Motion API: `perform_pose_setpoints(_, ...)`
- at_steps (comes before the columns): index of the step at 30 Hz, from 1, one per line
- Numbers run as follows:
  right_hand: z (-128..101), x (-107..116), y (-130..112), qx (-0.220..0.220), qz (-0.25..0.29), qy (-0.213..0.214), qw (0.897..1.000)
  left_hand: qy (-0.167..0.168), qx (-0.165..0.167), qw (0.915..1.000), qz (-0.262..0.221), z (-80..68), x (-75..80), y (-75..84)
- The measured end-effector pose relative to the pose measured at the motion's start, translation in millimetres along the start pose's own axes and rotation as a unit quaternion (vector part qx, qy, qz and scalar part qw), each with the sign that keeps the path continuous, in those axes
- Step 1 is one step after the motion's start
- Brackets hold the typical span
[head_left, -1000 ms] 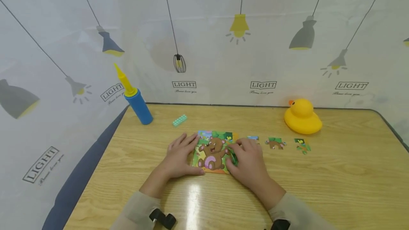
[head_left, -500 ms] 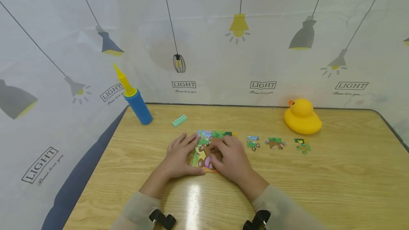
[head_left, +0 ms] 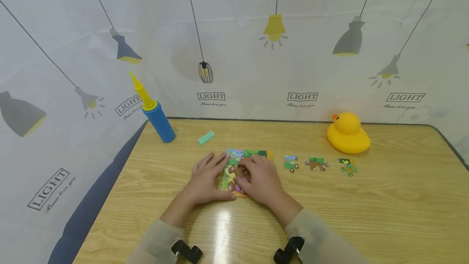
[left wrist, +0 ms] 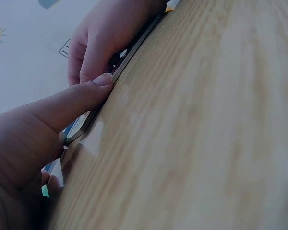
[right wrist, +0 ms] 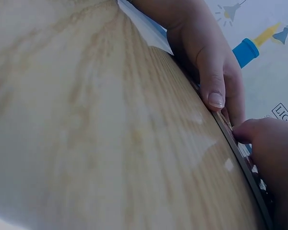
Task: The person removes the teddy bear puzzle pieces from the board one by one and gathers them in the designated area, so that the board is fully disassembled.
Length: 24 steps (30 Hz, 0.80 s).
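the bear jigsaw puzzle [head_left: 232, 174] lies flat on the wooden table [head_left: 384, 207], partly covered by the right hand [head_left: 261, 180]. its picture faces up, and the printed blue sky and green leaves are at the far edge, so its top points away from the person. the outline looks almost square, so i cannot tell a long axis. the left hand [head_left: 209, 180] is unclenched: its extended fingers rest along the left border, and its thumb touches the near edge. the right hand has bent fingers over the middle; whether it pinches a piece, i cannot tell. to the right lie three loose jigsaw pieces [head_left: 317, 164] in a row, with rounded knobs. the table has glossy, striped grain. farther back are a mint studded toy brick [head_left: 206, 137], placed diagonally, a blue hand pump [head_left: 159, 121] with tapered yellow nozzle [head_left: 144, 93], and a smooth yellow duck [head_left: 348, 135], its beak toward the left.
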State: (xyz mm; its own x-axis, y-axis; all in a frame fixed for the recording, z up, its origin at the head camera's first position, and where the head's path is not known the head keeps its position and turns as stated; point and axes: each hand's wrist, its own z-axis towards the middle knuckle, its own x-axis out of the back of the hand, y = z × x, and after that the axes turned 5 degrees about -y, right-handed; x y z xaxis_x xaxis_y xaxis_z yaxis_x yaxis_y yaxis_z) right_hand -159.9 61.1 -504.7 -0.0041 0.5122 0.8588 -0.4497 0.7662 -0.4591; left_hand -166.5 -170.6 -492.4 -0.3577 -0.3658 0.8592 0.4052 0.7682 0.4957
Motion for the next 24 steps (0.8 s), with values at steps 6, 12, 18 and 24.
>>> perform_pose_setpoints(6,1.7,2.6,-0.5,-0.021,0.015,-0.022,0.999,0.001,-0.002,1.0000,-0.002,0.0,-1.0,0.0)
perform_pose_setpoints(12,3.8,6.6,-2.2,-0.033,0.026,-0.036,0.998,0.002,-0.004,1.0000,0.001,0.7,-3.0,-1.3)
perform_pose_setpoints(18,6.3,7.5,-2.6,-0.038,0.023,-0.053,0.998,0.005,-0.004,1.0000,0.001,0.4,-2.6,-1.5)
perform_pose_setpoints(24,8.0,6.5,-2.8,-0.047,0.018,-0.058,0.997,0.005,-0.004,1.0000,-0.002,-0.2,-1.6,-1.0)
